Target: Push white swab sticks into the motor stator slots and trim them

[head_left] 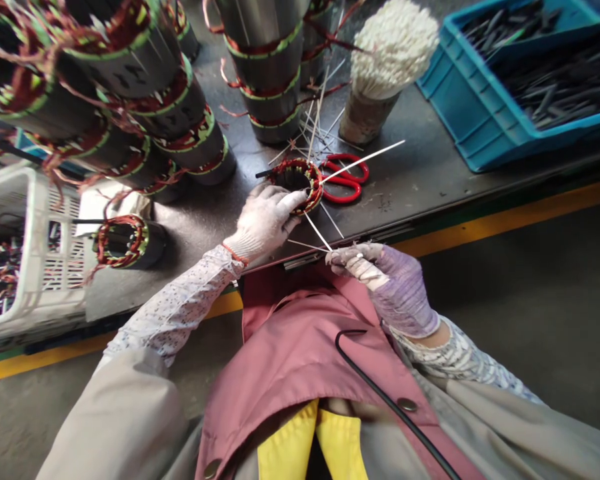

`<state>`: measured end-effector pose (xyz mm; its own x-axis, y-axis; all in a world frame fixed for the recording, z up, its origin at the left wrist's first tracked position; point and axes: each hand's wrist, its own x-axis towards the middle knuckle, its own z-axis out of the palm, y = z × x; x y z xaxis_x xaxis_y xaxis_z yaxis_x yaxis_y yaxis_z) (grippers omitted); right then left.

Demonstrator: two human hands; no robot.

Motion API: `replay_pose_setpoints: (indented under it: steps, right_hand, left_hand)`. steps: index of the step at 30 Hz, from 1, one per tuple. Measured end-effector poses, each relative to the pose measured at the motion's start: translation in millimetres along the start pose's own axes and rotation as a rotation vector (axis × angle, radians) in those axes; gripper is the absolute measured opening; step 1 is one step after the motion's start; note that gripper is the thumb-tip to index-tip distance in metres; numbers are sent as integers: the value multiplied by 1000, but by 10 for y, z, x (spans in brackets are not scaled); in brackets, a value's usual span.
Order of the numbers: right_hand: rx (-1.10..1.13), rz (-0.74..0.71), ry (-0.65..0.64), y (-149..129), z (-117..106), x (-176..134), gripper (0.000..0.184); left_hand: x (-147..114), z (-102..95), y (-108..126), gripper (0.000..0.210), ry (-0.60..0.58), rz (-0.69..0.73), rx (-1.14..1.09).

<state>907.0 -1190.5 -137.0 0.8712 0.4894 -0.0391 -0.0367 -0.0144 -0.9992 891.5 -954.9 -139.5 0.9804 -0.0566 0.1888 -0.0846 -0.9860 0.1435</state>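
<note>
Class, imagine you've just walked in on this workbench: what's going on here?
A person's gloved left hand holds a wire-wound core at the bench. The gloved right hand grips a white strand that runs to the core. Red-handled scissors lie beside the core.

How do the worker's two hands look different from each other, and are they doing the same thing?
The left hand wears a whitish glove with an orange-red edge; the right hand wears a largely purple one. The left grips a copper-wound ring, while the right holds a white cord leading from it. Bare wrist shows below the right glove, but the left glove meets its sleeve. Both arms have patterned sleeves.
</note>
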Motion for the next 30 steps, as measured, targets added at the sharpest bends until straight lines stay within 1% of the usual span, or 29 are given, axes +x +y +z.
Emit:
replay_pose_setpoints:
  steps: [7,15,20,30]
  right_hand:
    - [13,38,12,9,10,0,9]
    - [-52,0,31,19,21,-22,11]
    - [-4,-8,38,60,23,-31,12]
    - [-56,-42,10,99,-7,-46,12]
  left_hand:
    - [0,16,-9,43,4,3,-11]
    - [-8,34,-22,42,15,3,-3]
    - [-10,45,-31,42,27,10,8]
    - [-5,41,-45,42,21,18,16]
